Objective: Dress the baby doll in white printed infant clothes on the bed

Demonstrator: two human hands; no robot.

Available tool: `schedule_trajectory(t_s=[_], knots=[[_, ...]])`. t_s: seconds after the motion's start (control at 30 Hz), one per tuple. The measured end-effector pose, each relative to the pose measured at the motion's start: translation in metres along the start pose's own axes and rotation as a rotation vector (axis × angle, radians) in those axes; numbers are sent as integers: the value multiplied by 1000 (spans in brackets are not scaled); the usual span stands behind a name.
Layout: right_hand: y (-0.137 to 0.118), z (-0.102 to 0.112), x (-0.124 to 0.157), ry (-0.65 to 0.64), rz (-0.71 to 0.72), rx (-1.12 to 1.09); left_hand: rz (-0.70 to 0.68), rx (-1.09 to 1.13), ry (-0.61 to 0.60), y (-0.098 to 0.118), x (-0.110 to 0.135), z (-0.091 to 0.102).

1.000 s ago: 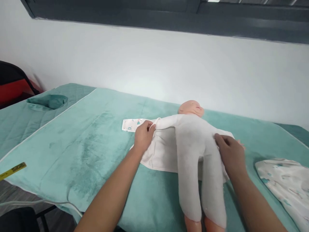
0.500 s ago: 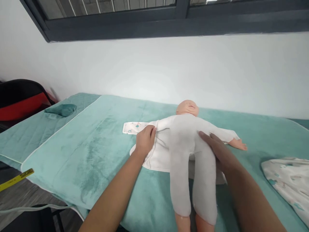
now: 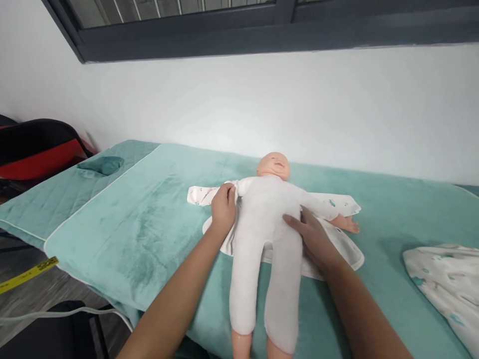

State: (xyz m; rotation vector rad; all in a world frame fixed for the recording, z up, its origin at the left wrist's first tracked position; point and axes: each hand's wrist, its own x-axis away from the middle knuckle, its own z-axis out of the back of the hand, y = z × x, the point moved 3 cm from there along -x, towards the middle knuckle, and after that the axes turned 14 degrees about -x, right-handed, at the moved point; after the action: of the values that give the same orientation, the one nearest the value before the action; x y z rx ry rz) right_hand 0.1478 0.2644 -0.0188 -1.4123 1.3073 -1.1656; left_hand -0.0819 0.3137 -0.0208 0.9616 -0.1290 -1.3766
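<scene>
A baby doll (image 3: pixel 264 219) with a soft white body lies face up on an open white garment (image 3: pixel 342 247) spread over the teal blanket (image 3: pixel 149 224). My left hand (image 3: pixel 222 209) is curled at the doll's left arm, where its printed sleeve (image 3: pixel 200 195) stretches out; its fingers pinch the fabric there. On the doll's hip and the garment's right flap rests my right hand (image 3: pixel 312 237), fingers flat and extended. The doll's other arm (image 3: pixel 346 224) points right with a bare hand showing.
A second printed white cloth (image 3: pixel 445 279) lies at the right edge of the blanket. A folded teal cloth (image 3: pixel 101 164) sits at the far left, with a black and red chair (image 3: pixel 37 149) beyond. A yellow tape measure (image 3: pixel 28 274) hangs low at the left. The wall runs behind.
The doll has shifted left on the garment, uncovering the right flap. My right hand slid from the doll's right side onto its hip. My left hand stays at the sleeve.
</scene>
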Motion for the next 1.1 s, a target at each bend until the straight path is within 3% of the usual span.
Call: schedule_trajectory(t_s=[0.2,0.37,0.53,0.6,0.7,0.77,0.93,1.1], knots=[[3,1,1,-8,-18,-129,-160,-9,-163,38,-18,-5],[4,2,-1,-19,-51,-220,-145,7,-231,55,-13,9],[7,5,-5,-17,-34,-159,105,398,-368,47,21,36],[8,6,-6,-32,-35,-157,253,530,-331,37,36,47],[10,6,-8,-51,-20,-157,389,407,-192,17,53,60],[11,7,-8,-48,-10,-151,417,284,-187,7,61,60],[9,7,-7,-63,-2,-123,434,254,-353,-1,67,51],[3,4,-4,-73,-8,-152,431,486,-591,16,61,52]])
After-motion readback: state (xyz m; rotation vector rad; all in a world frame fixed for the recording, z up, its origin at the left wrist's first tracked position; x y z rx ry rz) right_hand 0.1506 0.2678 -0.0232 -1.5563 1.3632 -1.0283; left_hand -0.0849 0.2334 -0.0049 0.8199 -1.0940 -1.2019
